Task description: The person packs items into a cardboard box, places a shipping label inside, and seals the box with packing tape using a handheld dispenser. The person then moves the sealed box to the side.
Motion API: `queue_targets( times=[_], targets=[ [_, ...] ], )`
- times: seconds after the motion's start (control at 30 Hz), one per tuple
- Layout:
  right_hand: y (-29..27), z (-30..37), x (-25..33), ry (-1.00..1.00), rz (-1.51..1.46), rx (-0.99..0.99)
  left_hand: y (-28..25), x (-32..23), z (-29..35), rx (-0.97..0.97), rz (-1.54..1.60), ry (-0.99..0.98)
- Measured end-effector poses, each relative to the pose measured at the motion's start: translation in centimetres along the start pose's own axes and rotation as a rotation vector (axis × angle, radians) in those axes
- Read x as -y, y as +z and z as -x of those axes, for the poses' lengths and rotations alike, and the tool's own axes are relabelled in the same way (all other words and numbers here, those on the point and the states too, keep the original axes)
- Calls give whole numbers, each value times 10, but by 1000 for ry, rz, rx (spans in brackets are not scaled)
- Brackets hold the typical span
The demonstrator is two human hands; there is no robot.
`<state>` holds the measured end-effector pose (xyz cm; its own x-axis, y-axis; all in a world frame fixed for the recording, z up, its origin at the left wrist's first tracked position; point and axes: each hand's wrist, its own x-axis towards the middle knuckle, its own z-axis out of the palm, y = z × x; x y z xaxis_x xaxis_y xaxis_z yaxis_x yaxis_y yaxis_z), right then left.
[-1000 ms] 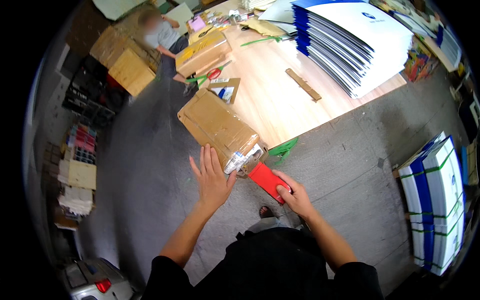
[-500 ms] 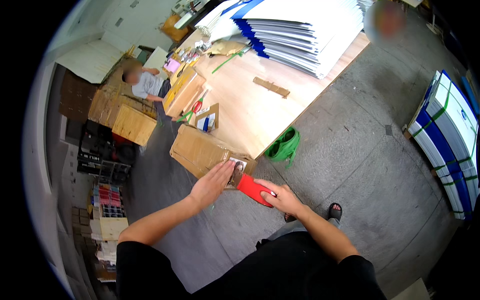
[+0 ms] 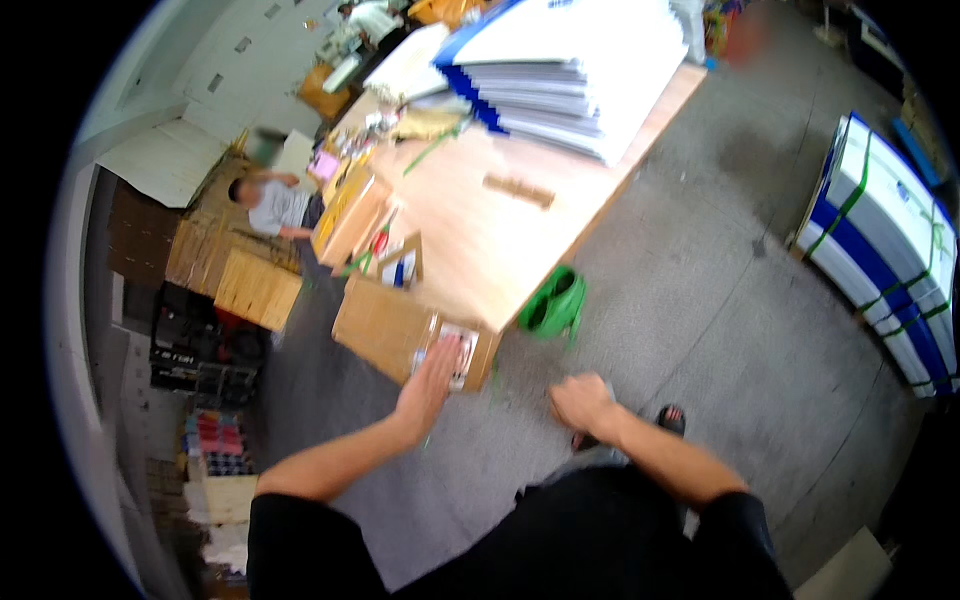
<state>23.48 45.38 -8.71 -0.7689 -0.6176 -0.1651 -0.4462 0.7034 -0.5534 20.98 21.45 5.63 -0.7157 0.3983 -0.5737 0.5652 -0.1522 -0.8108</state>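
Observation:
A brown cardboard box [image 3: 385, 318] lies at the near corner of the table, a white printed label [image 3: 462, 372] on its right part. My left hand [image 3: 434, 374] rests on that label with its fingers stretched out, covering some of it. To the right, above the floor and apart from the box, my right hand [image 3: 582, 403] is closed with the fingers curled under. Whatever it may hold is hidden, and no red tool shows. Beyond the box are a small open carton [image 3: 403, 262] and scissors [image 3: 380, 242] with red on the handles.
On the wooden table [image 3: 470, 240] lie a cardboard strip [image 3: 519, 190], a longer carton [image 3: 350, 215] and a tall stack of white and blue sheets [image 3: 560, 85]. A green bag [image 3: 553, 303] is beside the table. Strapped bundles [image 3: 880, 250] stand right. A person [image 3: 275, 205] is at the far left.
My right hand has drawn away from the box to the right, and the red tool it held is out of sight. My left hand stays on the label, which is now more exposed.

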Motion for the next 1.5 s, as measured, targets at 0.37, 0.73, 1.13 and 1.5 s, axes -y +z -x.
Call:
queue_targets(
  times=[0.37, 0.73, 1.13, 1.5],
  targets=[
    [-58, 52, 25, 335, -1323, -255, -10, -110, 2, -622, 2171, -373],
    [-84, 30, 129, -300, -1080, -47, 52, -64, 125, -422, 3315, -553],
    [-31, 45, 136, -12, -958, -149, 55, -58, 88, -552, 2733, -812],
    [-9, 36, 97, 52, -1005, -313, 118, -7, 64, -782, 1930, -1266]
  ],
)
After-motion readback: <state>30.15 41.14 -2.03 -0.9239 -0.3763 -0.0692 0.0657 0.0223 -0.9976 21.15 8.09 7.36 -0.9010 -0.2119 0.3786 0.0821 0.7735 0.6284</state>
